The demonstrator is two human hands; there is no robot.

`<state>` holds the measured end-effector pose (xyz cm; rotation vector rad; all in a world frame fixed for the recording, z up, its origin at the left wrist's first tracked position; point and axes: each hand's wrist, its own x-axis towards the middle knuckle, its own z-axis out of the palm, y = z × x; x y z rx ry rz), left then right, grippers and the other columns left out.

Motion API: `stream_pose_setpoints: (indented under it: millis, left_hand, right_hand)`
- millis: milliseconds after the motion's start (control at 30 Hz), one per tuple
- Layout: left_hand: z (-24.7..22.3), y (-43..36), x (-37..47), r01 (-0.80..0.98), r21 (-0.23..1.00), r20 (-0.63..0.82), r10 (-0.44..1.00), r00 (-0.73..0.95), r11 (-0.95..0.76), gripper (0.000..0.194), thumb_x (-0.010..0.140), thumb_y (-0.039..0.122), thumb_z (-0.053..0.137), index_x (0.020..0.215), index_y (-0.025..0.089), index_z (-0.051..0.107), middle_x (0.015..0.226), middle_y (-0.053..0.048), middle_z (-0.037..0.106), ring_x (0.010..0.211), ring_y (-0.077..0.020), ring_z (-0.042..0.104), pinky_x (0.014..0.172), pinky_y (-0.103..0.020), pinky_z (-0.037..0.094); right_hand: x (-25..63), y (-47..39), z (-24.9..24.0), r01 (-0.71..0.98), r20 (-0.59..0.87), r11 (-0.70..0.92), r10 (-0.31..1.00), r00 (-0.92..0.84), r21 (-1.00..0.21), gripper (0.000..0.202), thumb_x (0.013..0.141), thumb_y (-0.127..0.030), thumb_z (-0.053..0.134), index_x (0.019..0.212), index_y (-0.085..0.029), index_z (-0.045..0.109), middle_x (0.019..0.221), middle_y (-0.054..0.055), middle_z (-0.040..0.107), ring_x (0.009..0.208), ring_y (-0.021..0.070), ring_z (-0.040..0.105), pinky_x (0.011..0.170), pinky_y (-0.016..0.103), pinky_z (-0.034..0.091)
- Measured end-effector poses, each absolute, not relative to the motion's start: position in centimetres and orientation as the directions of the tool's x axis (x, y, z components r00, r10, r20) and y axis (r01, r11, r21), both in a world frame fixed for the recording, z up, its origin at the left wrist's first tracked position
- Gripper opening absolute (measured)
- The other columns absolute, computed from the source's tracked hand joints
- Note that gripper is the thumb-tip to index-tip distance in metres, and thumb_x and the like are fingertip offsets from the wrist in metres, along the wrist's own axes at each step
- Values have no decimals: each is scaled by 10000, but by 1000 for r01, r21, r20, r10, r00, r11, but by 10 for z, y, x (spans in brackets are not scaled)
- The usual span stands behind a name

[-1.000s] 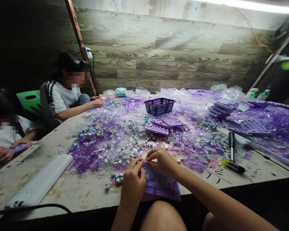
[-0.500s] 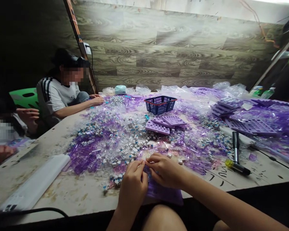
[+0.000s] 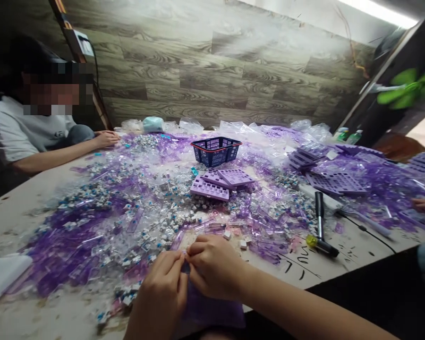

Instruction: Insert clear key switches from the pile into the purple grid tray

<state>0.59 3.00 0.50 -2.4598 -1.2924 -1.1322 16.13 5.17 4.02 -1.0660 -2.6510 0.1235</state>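
Lying directly beneath the fingers and running from them back toward the person, a flat purple piece (image 3: 216,311) rests at the near edge of the table (image 3: 276,276), its far part covered, so its long axis cannot be told. The right hand (image 3: 216,267) is nearer, bent over it from the right; the left hand (image 3: 163,281) stands at its left side. Thumb and forefinger of each are drawn together in a pinch, the tips of both hands meeting just above the piece; whether they grip something tiny is too small to tell. Just beyond the right fingers sit two white blocks (image 3: 243,244). Farther ahead of the fingers lie stacked purple panels (image 3: 221,179), then a dark basket (image 3: 212,158). Loose small parts (image 3: 163,224) spread ahead and left, and a hammer (image 3: 319,210) lies well off to the right.
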Motion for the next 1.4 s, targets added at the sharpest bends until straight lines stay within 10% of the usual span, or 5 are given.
stream_pose_setpoints:
  millis: [233,467,933,1400]
  left_hand:
    - [-5,31,-2,788,131,726,599,338,-602,309,885,159,367,959,131,665,962,-73,689,878,-202,641,773,-314,510]
    - [-9,37,-5,780,241,723,643,253,-578,307,897,287,393,948,182,676,950,-49,702,880,-227,662,765,-339,533]
    - [-8,38,-16,722,482,623,773,115,-496,379,916,508,414,1046,242,652,1050,0,702,955,-201,671,775,-280,535]
    - [-8,38,-18,626,632,482,865,143,-456,402,908,505,406,1086,240,649,1116,-26,679,1052,-232,630,851,-309,539]
  right_hand:
    - [157,52,50,690,180,715,697,-694,-110,183,788,-186,516,710,-124,670,737,60,673,642,161,543,658,289,423]
    - [188,42,59,605,170,723,677,-716,-333,265,883,-185,486,1100,-172,638,1097,64,668,970,161,607,901,267,433]
    - [170,41,57,768,142,523,848,-510,-370,241,833,-244,559,1036,-165,664,966,89,701,885,201,652,752,273,479]
    - [167,32,71,667,296,692,721,-626,-276,219,865,-246,540,1029,-153,653,980,57,681,874,183,629,760,248,457]
